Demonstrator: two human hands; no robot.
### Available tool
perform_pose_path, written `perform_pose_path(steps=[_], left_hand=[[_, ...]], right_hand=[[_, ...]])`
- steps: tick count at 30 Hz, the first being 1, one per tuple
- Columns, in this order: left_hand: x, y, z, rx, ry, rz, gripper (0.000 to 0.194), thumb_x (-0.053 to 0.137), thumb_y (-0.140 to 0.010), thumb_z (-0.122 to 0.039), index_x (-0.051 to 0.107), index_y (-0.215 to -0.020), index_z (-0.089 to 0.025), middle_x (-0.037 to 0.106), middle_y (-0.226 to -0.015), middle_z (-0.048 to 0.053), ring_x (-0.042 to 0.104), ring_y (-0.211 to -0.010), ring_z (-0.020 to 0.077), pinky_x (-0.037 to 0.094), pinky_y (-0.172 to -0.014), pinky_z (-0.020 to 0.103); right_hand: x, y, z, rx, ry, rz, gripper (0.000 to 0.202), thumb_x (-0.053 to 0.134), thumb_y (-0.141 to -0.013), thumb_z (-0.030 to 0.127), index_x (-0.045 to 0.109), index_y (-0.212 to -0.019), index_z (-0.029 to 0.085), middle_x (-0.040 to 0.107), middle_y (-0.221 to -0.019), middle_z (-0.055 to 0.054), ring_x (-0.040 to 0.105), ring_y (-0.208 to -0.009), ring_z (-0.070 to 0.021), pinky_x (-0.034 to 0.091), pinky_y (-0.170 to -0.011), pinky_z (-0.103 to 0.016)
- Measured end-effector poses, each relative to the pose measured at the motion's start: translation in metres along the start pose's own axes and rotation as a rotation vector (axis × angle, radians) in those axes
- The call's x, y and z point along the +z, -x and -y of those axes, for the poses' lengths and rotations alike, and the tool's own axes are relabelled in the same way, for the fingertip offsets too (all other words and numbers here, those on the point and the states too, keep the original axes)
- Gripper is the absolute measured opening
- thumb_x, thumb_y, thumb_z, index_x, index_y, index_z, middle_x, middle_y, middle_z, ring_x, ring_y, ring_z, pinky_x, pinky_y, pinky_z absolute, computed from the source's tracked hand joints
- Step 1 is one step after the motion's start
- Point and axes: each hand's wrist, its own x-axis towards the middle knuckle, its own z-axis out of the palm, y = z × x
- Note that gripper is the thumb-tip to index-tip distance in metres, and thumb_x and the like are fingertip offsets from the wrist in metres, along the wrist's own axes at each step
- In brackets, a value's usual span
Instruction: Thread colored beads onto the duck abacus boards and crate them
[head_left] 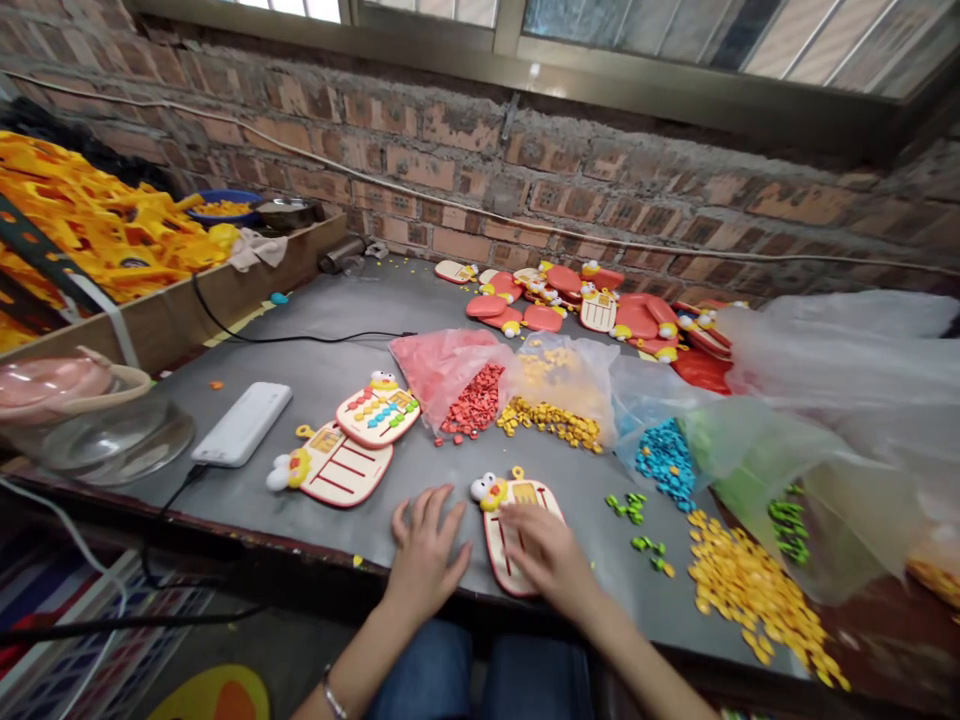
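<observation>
My left hand (pixel 429 548) rests on the grey table with its fingers spread and nothing in them. To its right lies a cream toy board (pixel 499 545) with a red rim, slots and a yellow duck-like head with bulging white eyes. My right hand (pixel 551 555) is over this board, fingers stretched across its slots and apart; no piece shows in them. Left of my hands, a similar board with bare slots (pixel 352 470) lies partly under a board filled with coloured beads (pixel 379 412).
Red beads (pixel 474 400), yellow beads (pixel 559 425) and blue beads (pixel 666 462) spill from plastic bags. Green pieces (pixel 789 528) and loose yellow pieces (pixel 750 585) lie at right. More boards (pixel 637 315) are heaped at the back. A white power bank (pixel 241 425) with a cable lies left.
</observation>
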Motion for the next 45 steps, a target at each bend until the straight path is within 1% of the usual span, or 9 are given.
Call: perform_pose_path(steps=[3,7,12,16,19,23,30,37,45], left_hand=[[-0.002,-0.003,-0.006,0.057,0.018,0.06,0.037,0.055,-0.085,-0.032,0.058,-0.121,-0.023,0.051,-0.136,0.014,0.044,-0.122,0.03,0.022,-0.103,0.053],[0.004,-0.009,-0.02,0.096,0.035,0.114,0.05,0.058,-0.082,-0.043,0.054,-0.127,-0.023,0.047,-0.14,0.014,0.041,-0.126,0.0326,0.021,-0.103,0.055],[0.014,-0.01,-0.026,0.138,0.028,0.12,0.045,0.056,-0.084,-0.044,0.056,-0.123,-0.021,0.048,-0.14,0.014,0.041,-0.128,0.0326,0.021,-0.103,0.055],[0.014,-0.009,-0.024,0.117,0.043,0.131,0.042,0.054,-0.085,-0.04,0.057,-0.123,-0.02,0.05,-0.138,0.014,0.042,-0.127,0.031,0.022,-0.103,0.052],[0.014,-0.009,-0.024,0.097,0.055,0.144,0.047,0.055,-0.084,-0.041,0.055,-0.126,-0.02,0.048,-0.14,0.015,0.041,-0.128,0.0322,0.022,-0.103,0.053],[0.015,-0.01,-0.024,0.077,0.06,0.181,0.061,0.058,-0.08,-0.047,0.05,-0.133,-0.017,0.041,-0.146,0.018,0.037,-0.132,0.0359,0.021,-0.104,0.056],[0.016,-0.012,-0.024,0.109,0.032,0.323,0.082,0.063,-0.075,-0.053,0.037,-0.144,-0.017,0.023,-0.155,0.02,0.03,-0.137,0.0372,0.018,-0.106,0.06],[0.015,-0.015,-0.027,0.107,0.007,0.367,0.092,0.066,-0.072,-0.057,0.029,-0.148,-0.019,0.02,-0.156,0.018,0.028,-0.139,0.0372,0.017,-0.108,0.06],[0.016,-0.016,-0.028,0.065,-0.004,0.362,0.106,0.066,-0.069,-0.064,0.019,-0.15,-0.013,0.027,-0.153,0.019,0.03,-0.139,0.0369,0.019,-0.109,0.059]], right_hand=[[0.003,-0.063,-0.036,0.117,-0.038,-0.109,0.021,0.048,-0.094,0.024,0.067,-0.103,0.02,0.069,-0.104,-0.01,0.064,-0.102,-0.0207,0.052,-0.091,-0.038],[0.036,-0.145,-0.082,0.181,0.102,0.052,0.02,0.054,-0.088,0.012,0.069,-0.101,0.015,0.065,-0.11,-0.012,0.06,-0.103,-0.0197,0.047,-0.092,-0.033],[0.069,-0.176,-0.102,0.186,0.21,0.173,0.014,0.057,-0.085,0.009,0.07,-0.089,0.014,0.066,-0.098,-0.012,0.058,-0.097,-0.0221,0.047,-0.085,-0.033],[0.06,-0.156,-0.102,0.23,0.045,-0.014,0.014,0.059,-0.084,0.012,0.067,-0.094,0.018,0.066,-0.096,-0.008,0.06,-0.09,-0.0195,0.047,-0.082,-0.031],[0.039,-0.127,-0.097,0.273,-0.196,-0.216,0.009,0.062,-0.085,0.022,0.067,-0.091,0.019,0.066,-0.088,-0.005,0.062,-0.079,-0.0177,0.05,-0.077,-0.031],[0.007,-0.075,-0.091,0.326,-0.402,-0.307,0.019,0.064,-0.083,0.035,0.07,-0.093,0.02,0.065,-0.097,-0.007,0.064,-0.083,-0.0174,0.053,-0.074,-0.031],[-0.026,-0.003,-0.08,0.392,-0.166,-0.175,0.016,0.058,-0.089,0.03,0.068,-0.095,0.019,0.067,-0.091,-0.007,0.062,-0.082,-0.0194,0.052,-0.073,-0.033],[-0.012,0.007,-0.075,0.183,0.104,-0.041,0.019,0.05,-0.091,0.016,0.066,-0.081,0.018,0.064,-0.088,-0.01,0.056,-0.086,-0.0223,0.048,-0.078,-0.036],[-0.024,0.024,-0.068,0.063,0.038,0.067,0.021,0.048,-0.093,0.015,0.067,-0.083,0.018,0.059,-0.082,-0.008,0.052,-0.079,-0.0194,0.045,-0.07,-0.031]])
